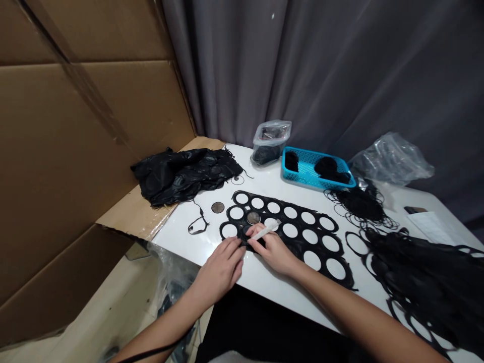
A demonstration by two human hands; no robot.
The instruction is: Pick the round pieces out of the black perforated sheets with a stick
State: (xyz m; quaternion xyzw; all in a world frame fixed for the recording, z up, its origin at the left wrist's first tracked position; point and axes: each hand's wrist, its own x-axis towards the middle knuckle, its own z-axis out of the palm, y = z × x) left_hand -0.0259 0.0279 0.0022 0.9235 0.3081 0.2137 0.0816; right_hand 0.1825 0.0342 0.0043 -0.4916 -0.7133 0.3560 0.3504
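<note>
A black rubber-like sheet (298, 241) with rows of round holes lies on the white table in front of me. My right hand (275, 252) is closed around a slim whitish stick-like tool (266, 230); its exact kind is unclear. The tool's lower end, by my fingertips, is over the sheet's near left part. Close beside it, my left hand (224, 263) rests its outstretched fingers at the sheet's near edge. A round see-through disc (253, 218) sits on the sheet just beyond my right fingers. Another such disc (218, 207) lies on the table, left of the sheet.
Crumpled black sheets (181, 174) lie at the back left, near a cardboard wall (94, 116). A blue basket (302, 177) with black pieces and a clear container (270, 143) stand at the back. Black rings (363, 204) and holed black scraps (427, 272) are piled right.
</note>
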